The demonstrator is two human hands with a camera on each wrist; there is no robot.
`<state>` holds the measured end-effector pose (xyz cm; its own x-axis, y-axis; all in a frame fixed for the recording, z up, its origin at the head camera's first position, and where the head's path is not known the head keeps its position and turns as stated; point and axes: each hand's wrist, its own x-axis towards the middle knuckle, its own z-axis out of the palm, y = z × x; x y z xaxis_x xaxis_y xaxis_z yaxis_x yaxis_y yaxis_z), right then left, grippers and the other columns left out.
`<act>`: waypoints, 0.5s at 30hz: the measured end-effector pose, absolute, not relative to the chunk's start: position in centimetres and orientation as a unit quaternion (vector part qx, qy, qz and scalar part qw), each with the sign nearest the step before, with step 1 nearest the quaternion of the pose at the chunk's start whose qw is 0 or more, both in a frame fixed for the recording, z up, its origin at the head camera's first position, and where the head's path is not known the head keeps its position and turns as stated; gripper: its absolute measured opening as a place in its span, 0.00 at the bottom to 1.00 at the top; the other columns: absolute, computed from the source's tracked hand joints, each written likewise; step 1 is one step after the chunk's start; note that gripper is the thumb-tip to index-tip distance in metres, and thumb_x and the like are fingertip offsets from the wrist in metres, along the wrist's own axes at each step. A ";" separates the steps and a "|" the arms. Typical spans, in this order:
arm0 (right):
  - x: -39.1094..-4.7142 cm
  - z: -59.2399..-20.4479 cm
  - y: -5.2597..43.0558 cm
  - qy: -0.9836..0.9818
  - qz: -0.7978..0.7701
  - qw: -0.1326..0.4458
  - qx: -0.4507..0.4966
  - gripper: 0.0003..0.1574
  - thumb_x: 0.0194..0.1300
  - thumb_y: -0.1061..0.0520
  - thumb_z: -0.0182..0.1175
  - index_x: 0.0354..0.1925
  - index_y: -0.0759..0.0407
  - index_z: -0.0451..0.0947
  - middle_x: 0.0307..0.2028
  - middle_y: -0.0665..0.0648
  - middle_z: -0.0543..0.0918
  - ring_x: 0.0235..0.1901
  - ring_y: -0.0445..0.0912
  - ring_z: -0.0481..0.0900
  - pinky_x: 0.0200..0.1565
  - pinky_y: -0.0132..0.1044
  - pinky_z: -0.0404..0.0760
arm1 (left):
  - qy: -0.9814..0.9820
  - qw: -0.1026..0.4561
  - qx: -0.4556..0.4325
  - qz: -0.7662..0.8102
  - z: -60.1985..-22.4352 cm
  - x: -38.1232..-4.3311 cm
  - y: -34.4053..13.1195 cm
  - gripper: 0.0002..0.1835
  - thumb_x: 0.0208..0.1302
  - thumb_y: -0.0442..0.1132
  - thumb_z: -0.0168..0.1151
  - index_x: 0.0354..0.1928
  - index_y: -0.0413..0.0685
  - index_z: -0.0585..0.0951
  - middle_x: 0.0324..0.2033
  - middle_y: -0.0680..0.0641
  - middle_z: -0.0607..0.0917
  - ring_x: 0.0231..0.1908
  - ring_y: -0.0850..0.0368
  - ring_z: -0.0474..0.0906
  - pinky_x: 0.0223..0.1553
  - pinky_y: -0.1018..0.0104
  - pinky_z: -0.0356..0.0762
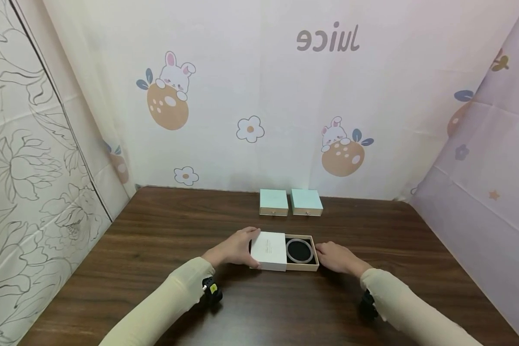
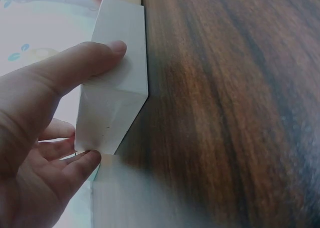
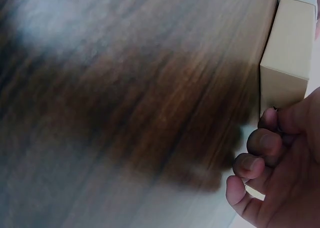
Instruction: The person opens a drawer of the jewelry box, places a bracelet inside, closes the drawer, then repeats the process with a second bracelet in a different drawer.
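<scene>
A white slide-out jewelry box lies on the table, its drawer partly pulled out to the right. My left hand [image 1: 238,247] grips the white sleeve [image 1: 268,250] at its left end; in the left wrist view the thumb lies on the near side and the fingers reach round the far side. In the cream drawer [image 1: 302,267], a pale bangle [image 1: 288,251] rests on black lining. At the drawer's right end, my right hand [image 1: 339,257] pinches between thumb and forefinger; the pull itself is mostly hidden. Its other fingers curl loosely in the right wrist view.
Two mint-green drawer boxes, a left one [image 1: 273,199] and a right one [image 1: 306,199], stand side by side behind the white box. The dark wooden table [image 1: 164,216] meets a printed curtain [image 1: 225,86] at its back edge.
</scene>
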<state>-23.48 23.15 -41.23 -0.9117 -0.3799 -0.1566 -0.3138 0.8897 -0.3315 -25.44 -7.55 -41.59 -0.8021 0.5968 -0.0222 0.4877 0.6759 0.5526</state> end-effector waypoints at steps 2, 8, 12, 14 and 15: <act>-23.5 -41.3 23.2 0.966 -0.151 0.106 -0.181 0.12 0.71 0.57 0.48 0.36 0.54 0.79 0.23 0.48 0.74 0.25 0.43 0.70 0.33 0.43 0.71 | 0.910 0.100 0.298 0.270 -41.6 -25.4 -7.5 0.54 0.45 0.52 0.77 0.70 0.35 0.61 0.66 0.38 0.64 0.63 0.46 0.64 0.59 0.54 0.65; -23.4 -41.3 23.2 0.966 -0.150 0.104 -0.182 0.12 0.71 0.57 0.48 0.35 0.53 0.79 0.22 0.47 0.73 0.25 0.43 0.69 0.32 0.43 0.70 | 0.911 0.100 0.296 0.268 -41.5 -25.4 -7.5 0.54 0.45 0.52 0.76 0.70 0.35 0.60 0.66 0.39 0.64 0.63 0.47 0.64 0.59 0.55 0.65; -23.3 -41.3 23.1 0.966 -0.148 0.102 -0.185 0.12 0.71 0.57 0.49 0.36 0.53 0.79 0.23 0.47 0.74 0.25 0.42 0.69 0.32 0.43 0.70 | 0.911 0.100 0.297 0.267 -41.6 -25.4 -7.6 0.54 0.45 0.52 0.76 0.70 0.35 0.60 0.67 0.39 0.64 0.63 0.47 0.63 0.59 0.55 0.65; -23.3 -41.2 23.0 0.966 -0.148 0.100 -0.187 0.12 0.71 0.58 0.49 0.36 0.53 0.79 0.23 0.47 0.73 0.25 0.42 0.69 0.31 0.43 0.70 | 0.911 0.099 0.298 0.266 -41.6 -25.4 -7.6 0.54 0.45 0.52 0.76 0.70 0.35 0.60 0.66 0.39 0.64 0.63 0.47 0.64 0.59 0.55 0.65; -23.3 -41.2 23.0 0.966 -0.149 0.100 -0.189 0.12 0.71 0.58 0.49 0.35 0.53 0.79 0.22 0.47 0.73 0.24 0.43 0.69 0.31 0.43 0.70 | 0.911 0.099 0.298 0.266 -41.6 -25.4 -7.6 0.54 0.45 0.52 0.76 0.70 0.35 0.60 0.67 0.39 0.64 0.63 0.47 0.63 0.59 0.55 0.65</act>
<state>-23.26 23.03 -41.21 -0.9088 -0.3941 -0.1369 -0.3347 0.8847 -0.3245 -25.41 -7.61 -41.64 -0.8025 0.5962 -0.0221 0.4904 0.6804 0.5446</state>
